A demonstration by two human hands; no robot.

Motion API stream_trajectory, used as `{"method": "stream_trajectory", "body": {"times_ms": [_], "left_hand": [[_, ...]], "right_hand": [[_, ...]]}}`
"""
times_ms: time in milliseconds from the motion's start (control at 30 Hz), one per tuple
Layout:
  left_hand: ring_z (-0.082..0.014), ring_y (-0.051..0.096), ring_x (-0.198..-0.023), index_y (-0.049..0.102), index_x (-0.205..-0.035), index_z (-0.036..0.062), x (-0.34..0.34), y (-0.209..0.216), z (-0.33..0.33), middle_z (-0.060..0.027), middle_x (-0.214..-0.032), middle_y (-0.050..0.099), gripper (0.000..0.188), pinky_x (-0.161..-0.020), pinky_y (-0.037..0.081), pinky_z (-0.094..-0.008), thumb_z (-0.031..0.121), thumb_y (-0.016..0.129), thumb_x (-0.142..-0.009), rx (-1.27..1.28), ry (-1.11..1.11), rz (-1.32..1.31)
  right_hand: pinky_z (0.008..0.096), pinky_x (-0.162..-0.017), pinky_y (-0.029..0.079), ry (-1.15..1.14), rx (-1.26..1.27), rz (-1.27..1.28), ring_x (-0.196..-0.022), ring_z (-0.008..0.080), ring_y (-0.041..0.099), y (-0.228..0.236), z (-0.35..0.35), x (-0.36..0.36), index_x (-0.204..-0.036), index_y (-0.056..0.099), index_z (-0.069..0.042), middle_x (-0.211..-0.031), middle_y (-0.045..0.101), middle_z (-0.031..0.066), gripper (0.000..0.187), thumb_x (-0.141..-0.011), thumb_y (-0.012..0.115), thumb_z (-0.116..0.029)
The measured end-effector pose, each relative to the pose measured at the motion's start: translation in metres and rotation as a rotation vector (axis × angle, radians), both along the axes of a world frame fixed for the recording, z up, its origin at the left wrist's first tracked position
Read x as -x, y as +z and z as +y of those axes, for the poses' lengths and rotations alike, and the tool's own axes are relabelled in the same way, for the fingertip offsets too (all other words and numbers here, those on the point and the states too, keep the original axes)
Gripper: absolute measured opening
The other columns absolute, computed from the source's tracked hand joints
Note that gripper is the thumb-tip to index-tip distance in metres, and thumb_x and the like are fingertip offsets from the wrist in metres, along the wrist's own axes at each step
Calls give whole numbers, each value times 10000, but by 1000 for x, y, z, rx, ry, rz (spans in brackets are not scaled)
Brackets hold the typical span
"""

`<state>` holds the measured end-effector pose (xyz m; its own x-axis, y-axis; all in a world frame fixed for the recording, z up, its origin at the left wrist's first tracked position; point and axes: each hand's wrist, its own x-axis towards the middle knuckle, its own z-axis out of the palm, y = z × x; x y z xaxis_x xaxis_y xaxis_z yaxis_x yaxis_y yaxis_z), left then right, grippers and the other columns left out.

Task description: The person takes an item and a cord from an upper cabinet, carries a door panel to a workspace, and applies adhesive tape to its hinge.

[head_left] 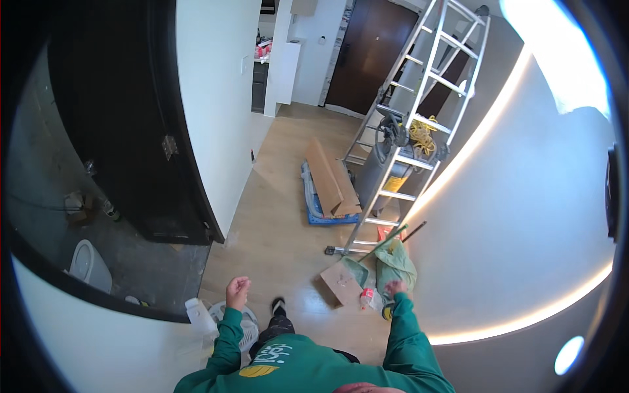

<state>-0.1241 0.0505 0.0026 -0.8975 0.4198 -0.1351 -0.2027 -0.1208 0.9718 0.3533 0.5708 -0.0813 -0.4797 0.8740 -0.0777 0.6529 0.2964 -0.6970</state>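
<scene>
My left hand [238, 292] is raised at the lower middle, its fingers loosely curled with nothing visible in them. Below it, beside my leg, stands a white slotted plastic basket or stool [248, 331], partly hidden by my sleeve. Further right, my right hand [397, 287] is held out with its fingers bent in; I see nothing in it. Behind that hand in the view lies a pale green bag [393, 263]; whether they touch cannot be told. Close by are a bottle with a red label [366, 299], a cardboard box [341, 283] and a green dustpan [357, 267].
An aluminium ladder [397, 194] stands at the right, with a grey drum-shaped machine [373, 173] and yellow cord [423, 135] by it. Folded cardboard [325, 178] rests on a blue cart [333, 220]. At left, a dark door [124, 131] opens onto a toilet [90, 265].
</scene>
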Motion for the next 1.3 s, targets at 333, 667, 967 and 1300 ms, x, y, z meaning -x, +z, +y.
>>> {"method": "stream_trajectory", "body": {"times_ms": [333,667,967,1300], "left_hand": [[-102,616,-811,649,-1003,26,207,-76,269,-25,-897,656,173,-698,502,-241,124,716,-877,27,-36,-40],[-108,629,-893,589,-1124,5,514,52,534,-45,-997,664,235,-760,508,-247,175,634,-968,-51,-262,-21],[-110,619,-758,636,-1030,32,741,-34,605,-32,-878,667,181,-625,498,-248,147,660,-891,237,66,-143],[-168,662,-744,657,-1038,45,1017,-108,795,-68,-864,718,344,-607,508,-315,366,646,-916,368,-32,-346]], "right_hand": [[493,-778,529,-196,-12,-597,-859,391,671,-55,155,158,-1042,709,-98,-1017,697,205,252,-853,635,-248],[465,-775,531,7,571,-772,-874,331,675,-77,192,430,-942,711,-91,-988,711,148,259,-896,538,-279],[480,-762,536,375,298,-831,-919,324,687,-130,492,778,-919,717,-112,-1024,714,146,296,-893,512,-324],[418,-754,545,155,-13,81,-833,258,677,-61,836,1311,-900,684,-80,-872,709,103,195,-894,569,-237]]}}
